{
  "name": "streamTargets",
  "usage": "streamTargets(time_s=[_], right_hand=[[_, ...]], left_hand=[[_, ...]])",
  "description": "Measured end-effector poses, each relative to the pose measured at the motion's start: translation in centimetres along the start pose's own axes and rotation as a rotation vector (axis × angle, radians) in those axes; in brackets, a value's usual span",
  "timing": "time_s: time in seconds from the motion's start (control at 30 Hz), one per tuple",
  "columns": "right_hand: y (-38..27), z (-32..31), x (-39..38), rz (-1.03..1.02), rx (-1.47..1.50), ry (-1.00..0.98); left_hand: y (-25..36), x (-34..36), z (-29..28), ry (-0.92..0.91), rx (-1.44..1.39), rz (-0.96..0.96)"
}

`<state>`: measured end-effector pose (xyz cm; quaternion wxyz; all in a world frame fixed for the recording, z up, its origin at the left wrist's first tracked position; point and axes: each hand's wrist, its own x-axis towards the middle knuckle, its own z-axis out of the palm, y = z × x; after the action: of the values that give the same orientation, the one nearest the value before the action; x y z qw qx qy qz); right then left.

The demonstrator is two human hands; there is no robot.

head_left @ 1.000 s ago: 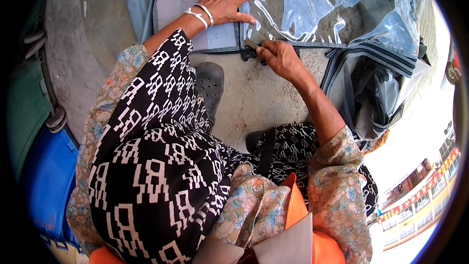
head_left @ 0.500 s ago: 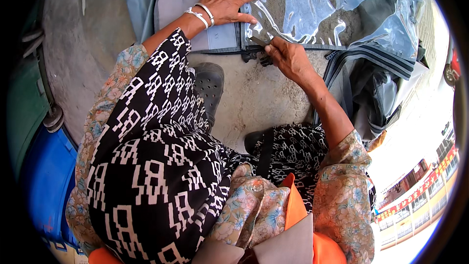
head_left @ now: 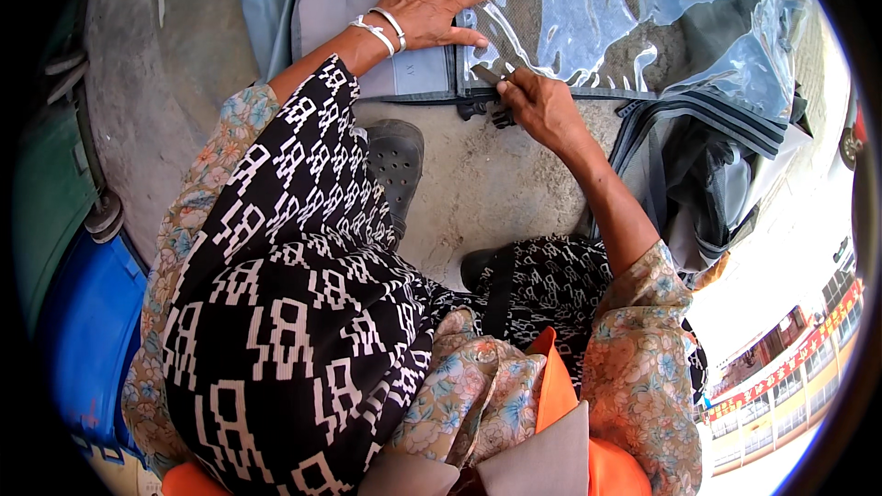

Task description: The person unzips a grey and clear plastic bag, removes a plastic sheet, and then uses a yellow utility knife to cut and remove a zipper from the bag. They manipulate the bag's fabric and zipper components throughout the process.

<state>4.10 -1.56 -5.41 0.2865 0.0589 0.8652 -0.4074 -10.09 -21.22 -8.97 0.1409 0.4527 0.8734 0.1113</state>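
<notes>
A grey fabric cover (head_left: 335, 23) with a shiny transparent plastic panel (head_left: 583, 23) lies spread on the ground ahead of me. My left hand (head_left: 427, 9), with white bands at the wrist, presses flat on it, fingers spread over the seam where fabric meets plastic. Close by on the right, my right hand (head_left: 547, 110) is closed on a short, flat, dark blade-like strip (head_left: 486, 75). The strip's tip points left and touches or hovers just over the panel's near left corner; I cannot tell which. Small black buckles (head_left: 499, 117) lie beside the cover's near edge.
A striped black-and-grey band (head_left: 712, 119) and bunched dark fabric (head_left: 707, 184) lie to the right. My dark clog (head_left: 395, 165) stands near the cover. Blue (head_left: 96, 321) and green (head_left: 46, 202) wheeled bins stand at left. Concrete ground (head_left: 469, 179) shows between my feet.
The view has shifted very slightly. Both hands keep nearly the same places, and the strip's tip has moved only a little at the panel's corner.
</notes>
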Motion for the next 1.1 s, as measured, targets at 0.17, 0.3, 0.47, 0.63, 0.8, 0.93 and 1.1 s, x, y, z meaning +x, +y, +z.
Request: streamTargets(time_s=[0.17, 0.3, 0.47, 0.63, 0.8, 0.93, 1.1], right_hand=[[0.2, 0.5, -0.3, -0.004, 0.049, -0.018], [-0.5, 0.1, -0.3, 0.025, 0.051, -0.067], [-0.4, -0.7, 0.1, -0.027, -0.042, -0.105], [-0.2, -0.8, -0.3, 0.023, -0.001, -0.148], [-0.5, -0.9, -0.3, 0.135, 0.106, -0.203], [-0.3, -0.6, -0.5, 0.168, 0.137, -0.203], [-1.7, -2.2, -0.4, -0.156, -0.249, -0.062]], left_hand=[[0.0, 0.1, 0.0, 0.008, 0.003, 0.005], [-0.1, 0.0, 0.2, 0.016, 0.011, 0.008], [0.0, 0.0, 0.1, 0.021, 0.012, 0.009], [-0.1, 0.1, 0.0, -0.003, -0.005, 0.000], [0.1, 0.2, -0.6, -0.042, -0.024, -0.013], [0.1, 0.1, -0.6, -0.023, -0.014, -0.006], [0.0, 0.1, -0.2, -0.032, -0.049, -0.014]])
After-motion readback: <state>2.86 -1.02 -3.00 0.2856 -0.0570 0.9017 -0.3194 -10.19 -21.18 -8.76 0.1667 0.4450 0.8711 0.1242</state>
